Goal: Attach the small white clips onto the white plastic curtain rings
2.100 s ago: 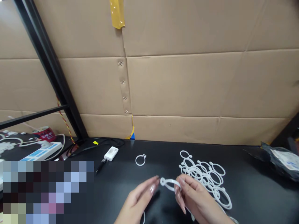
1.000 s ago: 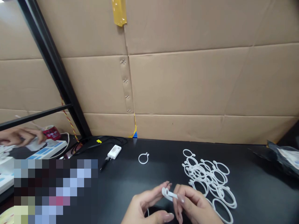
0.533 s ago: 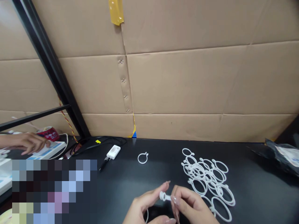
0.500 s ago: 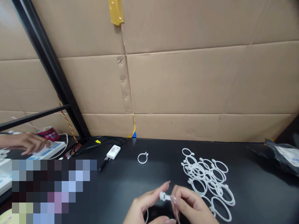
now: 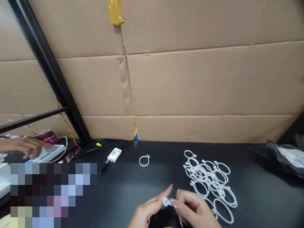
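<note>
A white plastic shower curtain ring [image 5: 166, 201] is between my hands at the bottom middle, its round knob end pointing left. My right hand [image 5: 196, 209] pinches it near that end with thumb and finger. My left hand [image 5: 152, 207] curls around the ring's other side, index finger stretched along the knob; a bit of the white loop shows by its palm, while the lower fingers are cut off. Beside my right hand lies a loose heap of similar rings [image 5: 199, 172]. One single ring [image 5: 144, 166] rests alone further back.
A white charger plug [image 5: 114, 155] and black cables [image 5: 109, 140] lie at the back left. A dark plastic bag [image 5: 285, 158] sits far right. Cardboard [image 5: 178, 85] walls the back. Left of the black post [image 5: 57, 85], another person's hand [image 5: 26, 147] touches a white-and-blue box.
My right thumb has slid left toward the knob end, covering more of the ring. My left thumb has dropped lower, mostly out of view. The other person's hand has shifted slightly.
</note>
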{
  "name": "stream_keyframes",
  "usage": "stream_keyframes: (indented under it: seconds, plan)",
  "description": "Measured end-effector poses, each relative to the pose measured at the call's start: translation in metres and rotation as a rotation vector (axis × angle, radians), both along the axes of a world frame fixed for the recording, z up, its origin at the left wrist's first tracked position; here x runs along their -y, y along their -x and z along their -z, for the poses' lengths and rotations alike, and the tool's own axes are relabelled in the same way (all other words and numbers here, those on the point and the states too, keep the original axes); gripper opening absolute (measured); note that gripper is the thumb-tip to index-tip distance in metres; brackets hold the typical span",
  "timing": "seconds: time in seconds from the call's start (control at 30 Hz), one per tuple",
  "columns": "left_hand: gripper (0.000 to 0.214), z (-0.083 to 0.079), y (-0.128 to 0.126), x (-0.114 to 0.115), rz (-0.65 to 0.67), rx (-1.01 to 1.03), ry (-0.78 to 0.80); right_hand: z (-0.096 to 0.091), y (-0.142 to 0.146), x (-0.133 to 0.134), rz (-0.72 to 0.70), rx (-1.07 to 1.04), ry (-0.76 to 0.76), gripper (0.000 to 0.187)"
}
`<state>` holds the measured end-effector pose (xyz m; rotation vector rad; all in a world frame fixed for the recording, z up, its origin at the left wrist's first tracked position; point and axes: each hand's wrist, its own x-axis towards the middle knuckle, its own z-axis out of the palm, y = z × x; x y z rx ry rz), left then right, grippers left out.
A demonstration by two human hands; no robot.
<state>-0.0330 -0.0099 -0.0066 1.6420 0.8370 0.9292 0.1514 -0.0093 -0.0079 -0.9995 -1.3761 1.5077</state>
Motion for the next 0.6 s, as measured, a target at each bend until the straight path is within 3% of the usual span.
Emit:
stream_keyframes:
  seconds: [0.33, 0.47, 0.6]
  plan:
    - [0.056, 0.010, 0.003, 0.000, -0.004, -0.011, -0.036, -0.001, -0.002, 0.001, -0.027, 0.044, 0.015, 0.048]
    - [0.037, 0.025, 0.005, -0.008, -0.062, 0.024, 0.098, -0.003, -0.003, 0.002, -0.046, 0.138, 0.007, 0.051]
    - [0.028, 0.038, 0.007, -0.021, 0.019, -0.045, 0.215, -0.007, -0.003, 0.004, -0.058, 0.203, 0.019, 0.053]
